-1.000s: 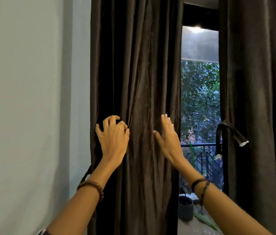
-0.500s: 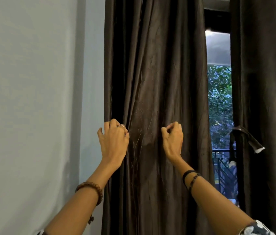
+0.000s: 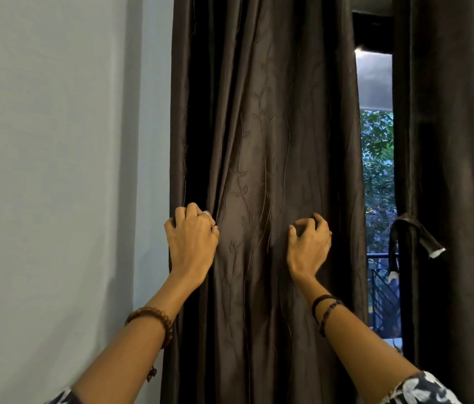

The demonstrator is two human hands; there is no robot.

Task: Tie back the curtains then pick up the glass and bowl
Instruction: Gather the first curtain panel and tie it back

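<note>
left curtain point(image 3: 262, 141): hung beside the grey wall point(image 3: 55, 170), dark brown with a faint stitched leaf-and-stem pattern, gathered in loose vertical folds between the two hands.
left hand point(image 3: 192, 243): fingers curled into the curtain's outer edge next to the wall, gripping a bunch of fabric; a ring showed on one finger.
right hand point(image 3: 308, 246): fingers hooked and half bent against the cloth nearer the window edge; whether they actually pinched a fold could not be told.
handling: the fabric looked soft, limp and fairly thick, with a slight sheen that suggested it could slide through a loose grasp; likely not fragile. best taken by bunching the full width at about hand height, where a band would circle it.
right curtain point(image 3: 457, 170): already cinched by a tie-back strap point(image 3: 413, 231), its loose end sticking out.
window gap point(image 3: 375, 185): green foliage and a railing were visible outside.
glass and bowl: not in view.
writing, brands, labels: none readable.
</note>
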